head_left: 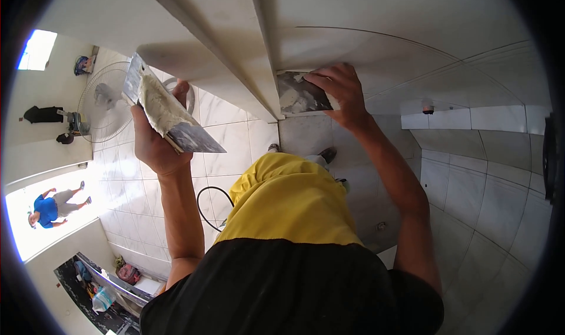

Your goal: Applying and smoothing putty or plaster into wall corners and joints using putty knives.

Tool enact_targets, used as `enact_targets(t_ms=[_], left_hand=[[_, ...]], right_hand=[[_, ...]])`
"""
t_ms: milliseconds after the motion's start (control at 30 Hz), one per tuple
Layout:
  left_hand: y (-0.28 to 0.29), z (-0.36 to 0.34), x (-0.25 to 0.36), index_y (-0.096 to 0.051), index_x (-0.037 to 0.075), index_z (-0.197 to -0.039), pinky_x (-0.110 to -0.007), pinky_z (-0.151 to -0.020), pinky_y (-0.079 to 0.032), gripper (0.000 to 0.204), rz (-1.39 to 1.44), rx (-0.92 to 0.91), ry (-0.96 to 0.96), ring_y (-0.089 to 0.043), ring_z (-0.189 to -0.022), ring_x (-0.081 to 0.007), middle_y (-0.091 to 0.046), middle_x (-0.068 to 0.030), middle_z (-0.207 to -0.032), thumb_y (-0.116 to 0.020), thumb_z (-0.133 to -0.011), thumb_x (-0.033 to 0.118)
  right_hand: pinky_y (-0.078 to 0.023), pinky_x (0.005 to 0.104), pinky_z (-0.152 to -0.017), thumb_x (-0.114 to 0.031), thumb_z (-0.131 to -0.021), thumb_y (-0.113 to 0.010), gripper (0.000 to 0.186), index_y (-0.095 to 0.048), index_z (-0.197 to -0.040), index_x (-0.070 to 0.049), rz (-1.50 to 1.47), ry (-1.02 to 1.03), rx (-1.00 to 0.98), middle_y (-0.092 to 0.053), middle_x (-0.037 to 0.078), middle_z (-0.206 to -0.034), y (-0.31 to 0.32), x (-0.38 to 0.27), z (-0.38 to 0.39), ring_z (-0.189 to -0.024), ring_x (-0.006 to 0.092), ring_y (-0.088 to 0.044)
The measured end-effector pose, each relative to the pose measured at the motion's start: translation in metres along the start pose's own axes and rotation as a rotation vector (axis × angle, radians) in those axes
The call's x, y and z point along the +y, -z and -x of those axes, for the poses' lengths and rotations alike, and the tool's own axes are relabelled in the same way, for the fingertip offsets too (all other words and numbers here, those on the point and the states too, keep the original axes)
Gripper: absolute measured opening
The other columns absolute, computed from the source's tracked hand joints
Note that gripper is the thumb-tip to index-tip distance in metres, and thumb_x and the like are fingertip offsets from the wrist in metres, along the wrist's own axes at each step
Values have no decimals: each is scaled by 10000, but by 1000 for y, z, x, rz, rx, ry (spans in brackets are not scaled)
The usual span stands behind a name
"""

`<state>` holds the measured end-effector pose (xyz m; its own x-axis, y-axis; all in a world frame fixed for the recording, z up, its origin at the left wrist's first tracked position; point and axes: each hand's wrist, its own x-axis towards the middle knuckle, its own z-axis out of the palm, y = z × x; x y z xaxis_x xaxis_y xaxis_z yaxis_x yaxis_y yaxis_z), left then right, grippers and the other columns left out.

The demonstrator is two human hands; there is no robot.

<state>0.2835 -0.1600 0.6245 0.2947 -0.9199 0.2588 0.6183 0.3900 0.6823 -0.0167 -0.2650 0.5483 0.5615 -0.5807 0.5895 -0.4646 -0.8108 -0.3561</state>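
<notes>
My left hand (154, 143) is closed around a wide putty knife (200, 138), which is tilted and raised in front of me on the left. A thick ridge of off-white putty (159, 108) lies along its metal blade. Ahead and to the right, my right hand (342, 90) grips a second, broad flat scraper (297, 93) smeared with putty. Its blade lies against the white wall (353, 46), close to the corner by a projecting edge. My right fingers are bent over its top, and its handle is mostly hidden.
A round standing fan (109, 99) is at the left on the tiled floor (220, 132). A person in a blue top (50, 208) is in the bright doorway. Tiled wall (471, 188) rises at the right, with a pipe stub (428, 108). A black cable (203, 202) loops near my legs.
</notes>
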Motion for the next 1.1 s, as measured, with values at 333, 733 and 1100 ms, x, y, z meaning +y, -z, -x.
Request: enact_targets(t_ms=[333, 733, 1100], left_hand=[[4, 0, -1, -309, -67, -1347, -427, -1055, -348, 549, 35, -239, -78, -534, -1136, -354, -543, -287, -1165, -211, -1003, 350], [2, -2, 0, -439, 59, -1326, -549, -1131, -107, 492, -115, -116, -44, -572, -1119, -302, -637, -169, -1104, -210, -975, 317], [3, -2, -1, -344, -40, -1340, -409, -1044, -354, 544, 49, -226, -23, -553, -1121, -330, -582, -259, -1130, -195, -998, 357]], right_hand=[[-431, 369, -798, -163, -544, -702, 476, -660, -1008, -67, -41, -17, 177, -641, 80, -990, 10, -11, -14, -841, 255, -569], [-381, 367, -847, -146, -548, -699, 498, -650, -1039, -79, 14, -19, -1, -628, 41, -1005, -18, 10, 15, -902, 239, -536], [-390, 372, -827, -186, -579, -678, 469, -646, -1034, -75, 52, -15, 117, -633, 54, -976, -4, -5, -5, -871, 236, -561]])
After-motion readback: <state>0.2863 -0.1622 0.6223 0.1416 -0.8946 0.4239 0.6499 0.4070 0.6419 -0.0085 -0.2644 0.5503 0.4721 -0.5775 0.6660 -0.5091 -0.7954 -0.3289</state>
